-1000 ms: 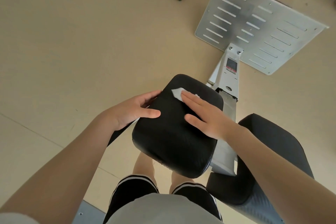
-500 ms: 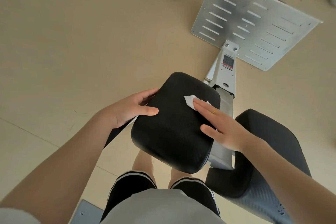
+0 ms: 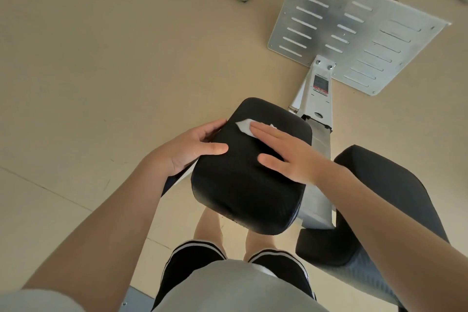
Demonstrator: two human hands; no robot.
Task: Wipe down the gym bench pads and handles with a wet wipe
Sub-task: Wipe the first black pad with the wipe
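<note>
While the left hand (image 3: 187, 149) grips the pad's (image 3: 240, 185) edge, the right hand (image 3: 286, 157) presses a wipe (image 3: 244, 126) flat, fingers straight.

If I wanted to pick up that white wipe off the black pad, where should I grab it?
Probably the loose corner of the wipe poking out past the right hand's fingertips. Pinch it from above, coming from the far left of the pad. The rest lies flat under the straight fingers, so that hand must lift first. The left hand grips the pad's left edge, so stay clear of it.
</note>
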